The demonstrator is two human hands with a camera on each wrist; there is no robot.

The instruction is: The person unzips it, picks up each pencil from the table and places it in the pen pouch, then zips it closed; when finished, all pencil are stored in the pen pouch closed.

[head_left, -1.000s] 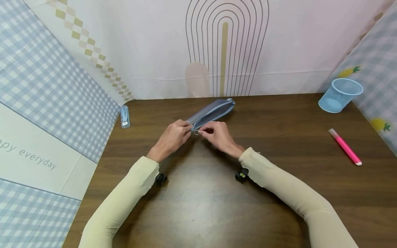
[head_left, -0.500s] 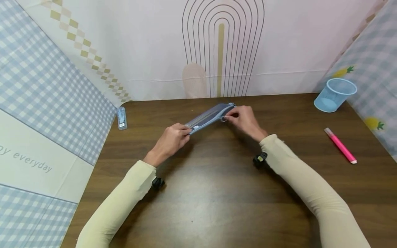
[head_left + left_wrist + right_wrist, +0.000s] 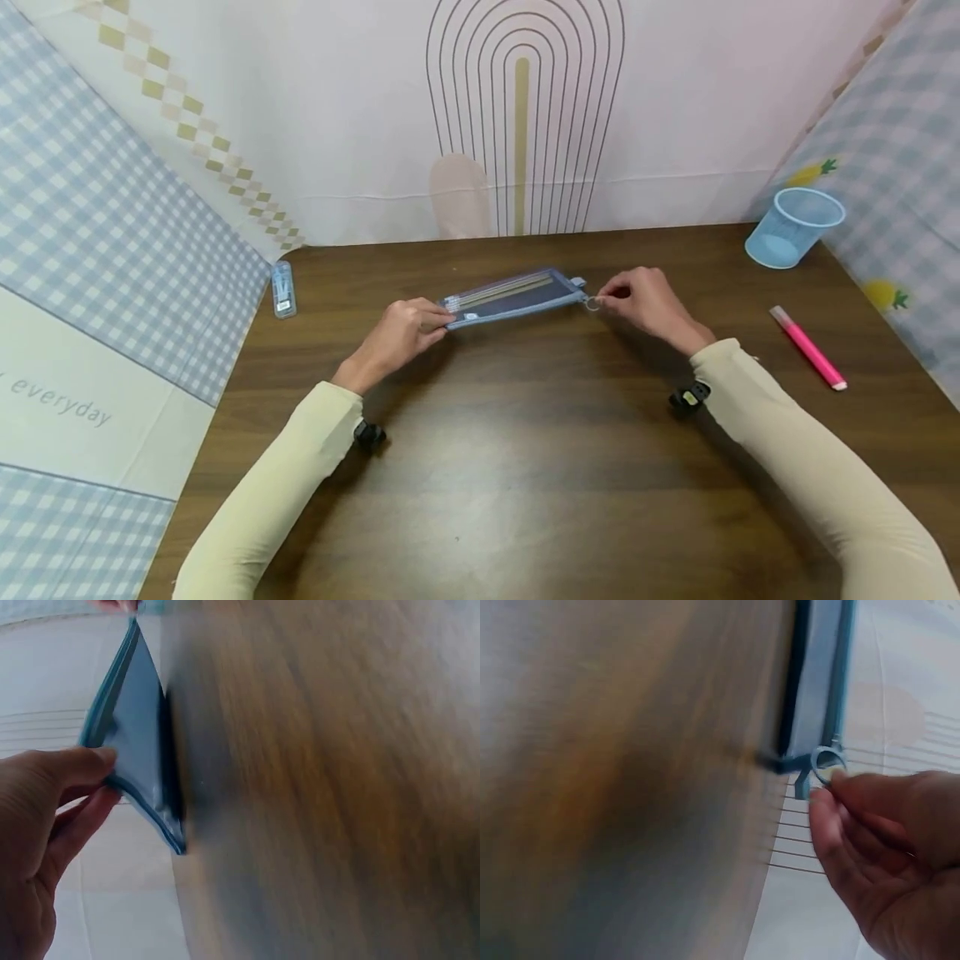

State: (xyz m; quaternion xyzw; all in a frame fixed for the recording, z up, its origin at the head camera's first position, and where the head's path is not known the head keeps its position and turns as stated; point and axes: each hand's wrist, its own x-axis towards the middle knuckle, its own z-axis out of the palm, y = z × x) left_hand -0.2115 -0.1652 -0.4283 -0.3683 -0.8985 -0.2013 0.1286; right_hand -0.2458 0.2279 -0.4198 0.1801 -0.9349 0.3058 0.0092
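A flat blue zip pouch (image 3: 517, 293) with a see-through side is held over the far middle of the table, its zip edge toward me. Thin light sticks (image 3: 498, 289) show through its side. My left hand (image 3: 399, 337) pinches the pouch's left corner between thumb and fingers, as the left wrist view also shows. At the other end, my right hand (image 3: 651, 307) pinches the ring-shaped zip pull (image 3: 828, 764) between thumb and forefinger. The zip edge runs closed in a straight line from hand to hand. A small tab (image 3: 802, 785) sticks out beside the ring.
On the right of the brown wooden table (image 3: 480, 467) lies a pink marker (image 3: 808, 348). A light blue mesh cup (image 3: 795, 227) stands at the back right corner. A small blue packaged item (image 3: 283, 289) lies at the back left, by the checked cloth (image 3: 150, 208).
My right hand has drawn the ring pull rightward along the zip from the left end to the right end. The pouch's gaping mouth has closed, and the pouch has levelled out.
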